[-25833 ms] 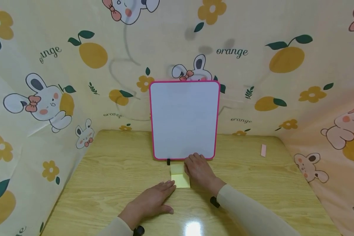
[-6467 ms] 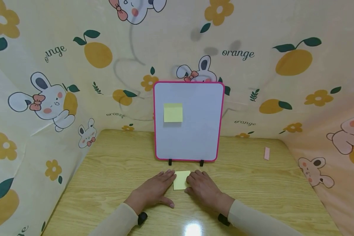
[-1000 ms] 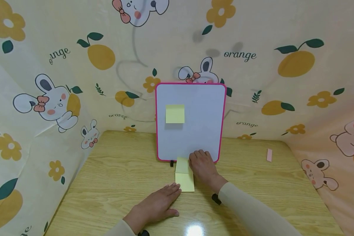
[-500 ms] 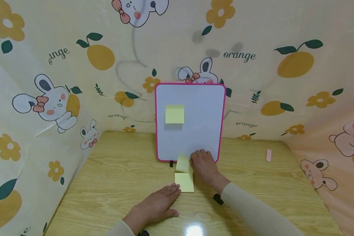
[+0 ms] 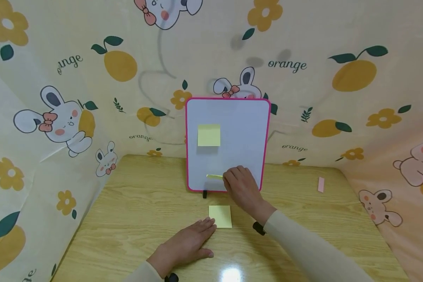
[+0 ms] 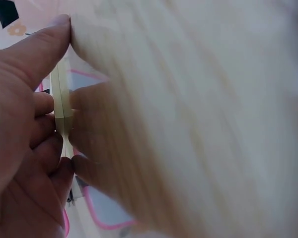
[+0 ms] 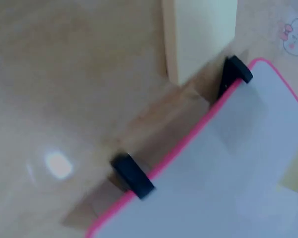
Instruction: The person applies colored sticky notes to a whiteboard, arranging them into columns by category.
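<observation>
Yellow sticky note [image 5: 215, 176], lower centre, edge pinched by the right hand [image 5: 243, 190]: likely feather-light, bendy, best edge-held! Left hand [image 5: 187, 243] keeps near-straight fingers touching the sticky-note pad [image 5: 221, 216].

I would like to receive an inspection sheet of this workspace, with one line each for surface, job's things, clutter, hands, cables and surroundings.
Surface: wood-grain table, with a bright reflection at the near edge in the head view.
Job's things: pink-framed whiteboard standing on black feet, with one yellow note on its left half; note pad lying in front; loose note off the table.
Clutter: small pink strip, right of the whiteboard.
Hands: left hand touches the pad's near-left corner; right hand holds the loose note.
Cables: nothing seen.
Surroundings: backdrop printed with rabbits, flowers and oranges.
</observation>
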{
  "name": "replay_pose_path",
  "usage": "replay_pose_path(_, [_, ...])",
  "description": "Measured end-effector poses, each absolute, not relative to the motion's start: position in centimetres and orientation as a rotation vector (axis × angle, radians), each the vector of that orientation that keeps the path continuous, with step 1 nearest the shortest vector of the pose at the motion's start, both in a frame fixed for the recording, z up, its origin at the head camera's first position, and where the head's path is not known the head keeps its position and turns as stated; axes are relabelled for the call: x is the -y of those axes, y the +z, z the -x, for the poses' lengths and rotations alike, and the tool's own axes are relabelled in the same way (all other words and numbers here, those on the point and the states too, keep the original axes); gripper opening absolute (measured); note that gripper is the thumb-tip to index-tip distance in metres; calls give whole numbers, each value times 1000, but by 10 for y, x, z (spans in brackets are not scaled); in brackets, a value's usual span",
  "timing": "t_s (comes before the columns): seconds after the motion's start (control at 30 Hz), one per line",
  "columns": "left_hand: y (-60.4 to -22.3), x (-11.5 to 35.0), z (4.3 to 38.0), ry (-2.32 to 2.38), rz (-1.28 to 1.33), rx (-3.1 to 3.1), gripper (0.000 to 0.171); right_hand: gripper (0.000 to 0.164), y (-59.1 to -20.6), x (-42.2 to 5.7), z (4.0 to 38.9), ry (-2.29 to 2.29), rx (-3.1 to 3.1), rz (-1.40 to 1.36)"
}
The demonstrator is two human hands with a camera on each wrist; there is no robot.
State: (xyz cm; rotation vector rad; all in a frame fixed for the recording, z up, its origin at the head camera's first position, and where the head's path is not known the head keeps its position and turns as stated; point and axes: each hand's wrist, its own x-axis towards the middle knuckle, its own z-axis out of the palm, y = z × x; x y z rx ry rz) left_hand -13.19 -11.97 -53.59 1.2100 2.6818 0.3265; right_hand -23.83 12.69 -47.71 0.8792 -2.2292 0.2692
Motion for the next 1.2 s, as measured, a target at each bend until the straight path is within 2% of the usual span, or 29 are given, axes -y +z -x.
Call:
replay_pose_path(0.23, [-535, 121, 133, 348, -1213, -2676, 77, 8, -458, -111, 255, 179, 2018, -935])
replay_pose_path(0.53, [-537, 122, 133, 377, -1231, -2681, 77, 17, -453, -98, 275, 104, 1920, -947])
replay_pose_path(0.97, [-536, 123, 133, 372, -1231, -2696, 77, 18, -452, -95, 286, 39, 1960, -919])
replay_pose_path(1.2, [-538, 123, 133, 392, -1241, -2690, 76, 13, -450, -94, 287, 14, 1991, -911])
